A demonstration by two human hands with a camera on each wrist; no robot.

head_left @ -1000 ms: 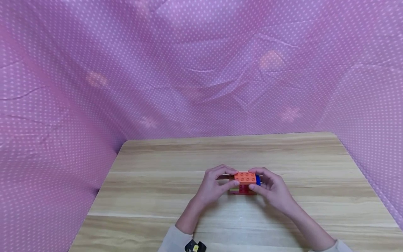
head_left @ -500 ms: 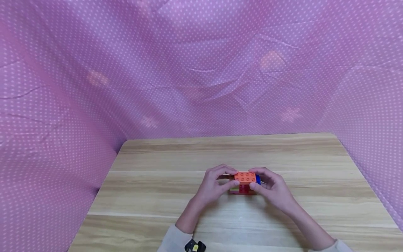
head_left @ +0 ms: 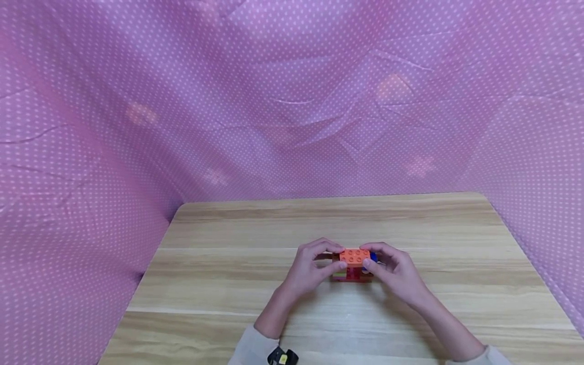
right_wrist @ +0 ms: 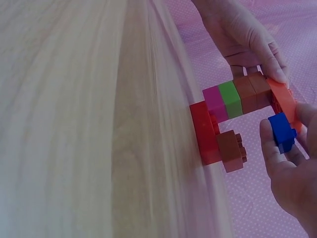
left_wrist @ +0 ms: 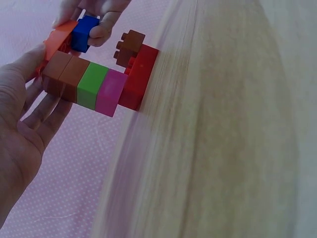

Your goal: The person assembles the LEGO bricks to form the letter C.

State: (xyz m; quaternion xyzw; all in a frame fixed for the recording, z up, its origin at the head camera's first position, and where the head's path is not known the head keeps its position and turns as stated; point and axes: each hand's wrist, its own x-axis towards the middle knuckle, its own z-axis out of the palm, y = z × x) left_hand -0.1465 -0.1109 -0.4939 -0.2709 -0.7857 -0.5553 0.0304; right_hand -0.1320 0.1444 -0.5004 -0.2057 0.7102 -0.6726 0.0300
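An orange eight-stud toy brick (head_left: pixel 355 257) lies at the top of a small build. Below its left end rises a column of two brown bricks (right_wrist: pixel 252 92), a green brick (right_wrist: pixel 230 100) and a pink brick (right_wrist: pixel 214 104), standing on a red brick (right_wrist: pixel 204 131). My left hand (head_left: pixel 306 268) pinches the orange brick's left end. A blue brick (right_wrist: pixel 281 131), studs up, is held in the fingers of my right hand (head_left: pixel 400 276) beside the orange brick's right end; whether the two bricks touch I cannot tell. My right thumb and index finger are at that end.
Another brown brick (right_wrist: pixel 230 148) sits on the red brick's right end, under the blue one, with a gap between them. The build stands on a wooden table (head_left: pixel 255 228). Pink dotted cloth (head_left: pixel 292 116) hangs behind and beside the table.
My right thumb has shifted slightly up against the orange brick's right end. My left hand and the build have stayed in place.
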